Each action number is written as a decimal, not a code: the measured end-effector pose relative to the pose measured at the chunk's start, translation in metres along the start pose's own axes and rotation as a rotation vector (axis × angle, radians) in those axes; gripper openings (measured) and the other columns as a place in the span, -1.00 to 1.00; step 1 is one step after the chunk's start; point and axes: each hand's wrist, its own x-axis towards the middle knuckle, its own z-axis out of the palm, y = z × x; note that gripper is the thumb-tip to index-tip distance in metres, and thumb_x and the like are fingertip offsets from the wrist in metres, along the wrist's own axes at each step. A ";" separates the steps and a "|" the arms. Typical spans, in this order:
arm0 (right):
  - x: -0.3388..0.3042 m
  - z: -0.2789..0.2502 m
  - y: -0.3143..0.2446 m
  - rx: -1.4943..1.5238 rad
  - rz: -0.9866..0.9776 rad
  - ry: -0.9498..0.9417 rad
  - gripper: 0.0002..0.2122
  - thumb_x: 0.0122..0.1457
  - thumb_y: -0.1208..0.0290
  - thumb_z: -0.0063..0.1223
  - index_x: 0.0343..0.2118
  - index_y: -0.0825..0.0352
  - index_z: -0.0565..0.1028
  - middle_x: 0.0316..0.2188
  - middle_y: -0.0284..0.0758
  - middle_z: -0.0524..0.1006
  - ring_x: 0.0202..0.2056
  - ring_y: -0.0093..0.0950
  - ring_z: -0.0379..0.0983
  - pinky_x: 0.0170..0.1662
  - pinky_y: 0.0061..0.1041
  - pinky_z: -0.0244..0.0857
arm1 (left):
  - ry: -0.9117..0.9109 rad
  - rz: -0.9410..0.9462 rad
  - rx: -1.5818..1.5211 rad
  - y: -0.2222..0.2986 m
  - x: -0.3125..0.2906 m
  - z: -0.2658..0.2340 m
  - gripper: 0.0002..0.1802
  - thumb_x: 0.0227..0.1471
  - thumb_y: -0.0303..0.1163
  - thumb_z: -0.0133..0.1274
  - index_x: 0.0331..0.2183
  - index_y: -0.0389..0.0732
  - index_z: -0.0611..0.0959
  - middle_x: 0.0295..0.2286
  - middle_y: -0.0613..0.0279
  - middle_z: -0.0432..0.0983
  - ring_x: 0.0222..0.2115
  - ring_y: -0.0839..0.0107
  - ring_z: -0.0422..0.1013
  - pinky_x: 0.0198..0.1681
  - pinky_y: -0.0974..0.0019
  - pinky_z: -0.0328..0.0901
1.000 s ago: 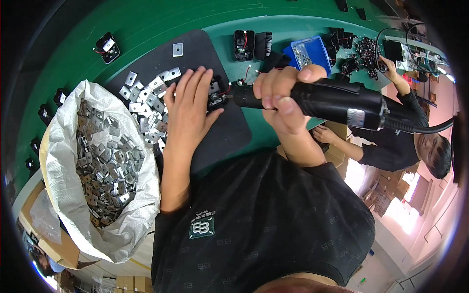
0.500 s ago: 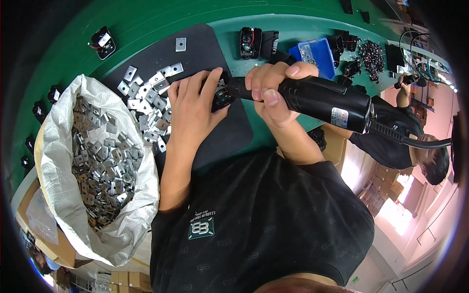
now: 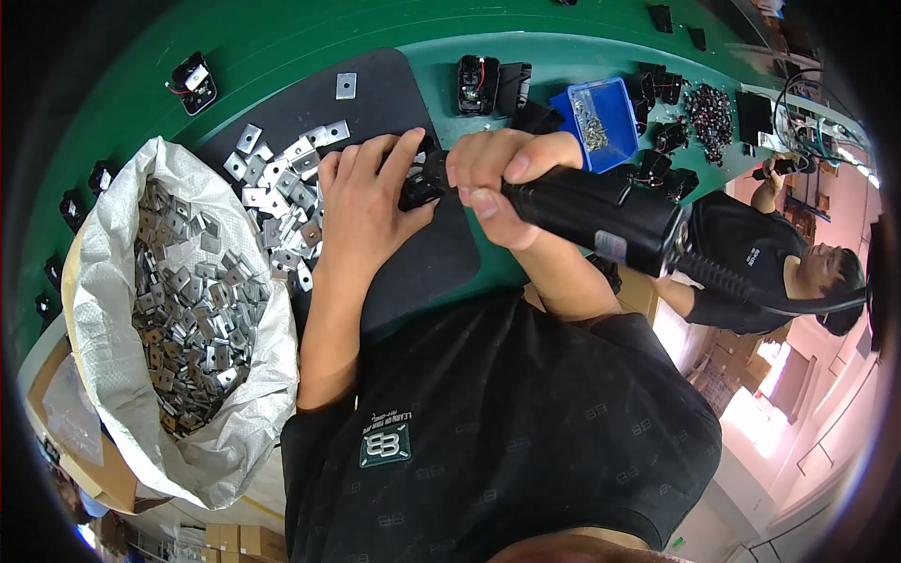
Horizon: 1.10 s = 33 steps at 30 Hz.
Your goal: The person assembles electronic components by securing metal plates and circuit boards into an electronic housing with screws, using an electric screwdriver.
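Right grip is squeezing a fat black tool, pointing it at a small black case in the frame's upper middle. Left grip is holding that case. With a loose hold, the tool could be slipping off.

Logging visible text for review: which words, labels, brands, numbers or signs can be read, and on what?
I won't copy wording; locations only.
Green patch on the black shirt: pale lettering, readable, plus a smaller line beside it.
Pale label on the black power tool: too blurred to read.
Co-worker's dark shirt: pale print, too small to read.
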 end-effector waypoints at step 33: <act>0.001 -0.176 -0.025 -0.473 -0.038 0.821 -0.63 -0.06 0.70 0.17 -0.14 0.42 0.37 -0.57 -0.39 0.47 -0.54 -0.67 0.36 -0.43 -0.68 0.22 | 0.175 -0.170 0.414 -0.054 0.152 -0.006 -0.28 -0.15 -0.17 0.23 0.08 -0.09 0.38 -0.07 -0.01 0.42 -0.02 0.04 0.33 0.02 0.08 0.24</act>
